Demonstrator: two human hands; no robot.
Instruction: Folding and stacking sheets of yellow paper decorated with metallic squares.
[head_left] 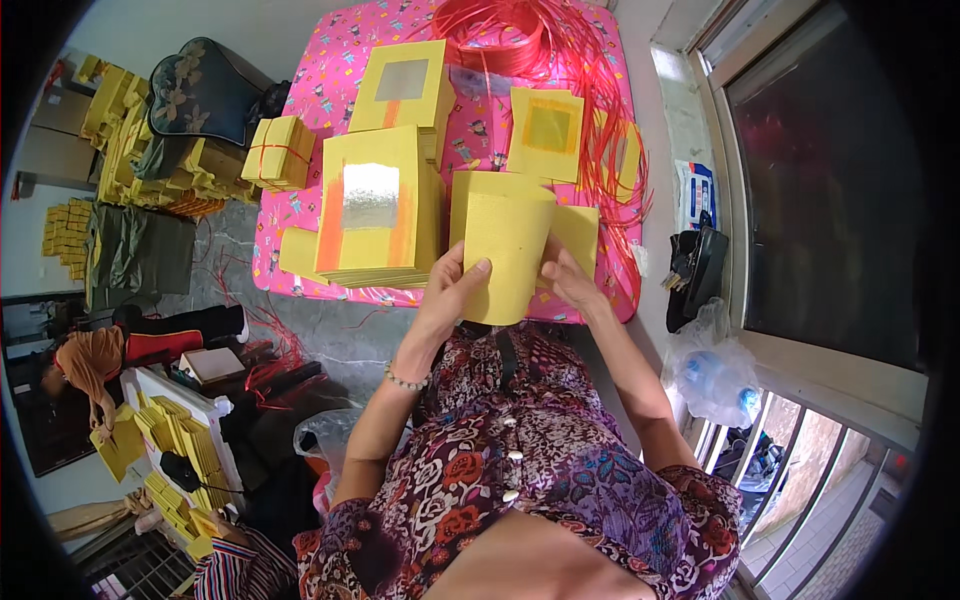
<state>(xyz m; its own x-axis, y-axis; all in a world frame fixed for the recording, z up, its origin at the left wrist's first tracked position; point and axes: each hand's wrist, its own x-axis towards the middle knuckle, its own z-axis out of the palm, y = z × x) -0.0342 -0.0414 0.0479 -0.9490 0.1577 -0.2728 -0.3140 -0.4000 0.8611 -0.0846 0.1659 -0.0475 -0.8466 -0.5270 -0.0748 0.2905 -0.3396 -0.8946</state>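
My left hand point(452, 290) grips the left edge of a bent wad of plain yellow joss paper point(508, 245), thumb on its front. At the opposite edge, my right hand point(572, 280) holds the same wad, with some fingers hidden behind it. The paper curves upright above the table's near edge. Behind it lies more yellow paper point(582, 232). Just left of my hands rises a tall stack of yellow joss paper point(340, 165) with a silver square and orange bands on top. Another such stack point(432, 75) stands behind it.
A pink patterned cloth point(300, 240) covers the table. Red plastic strips point(610, 80) lie coiled at the back and trail down the right. A smaller orange-framed stack point(520, 150) and a tied bundle point(285, 150) flank the piles. Other people handle yellow paper at lower left.
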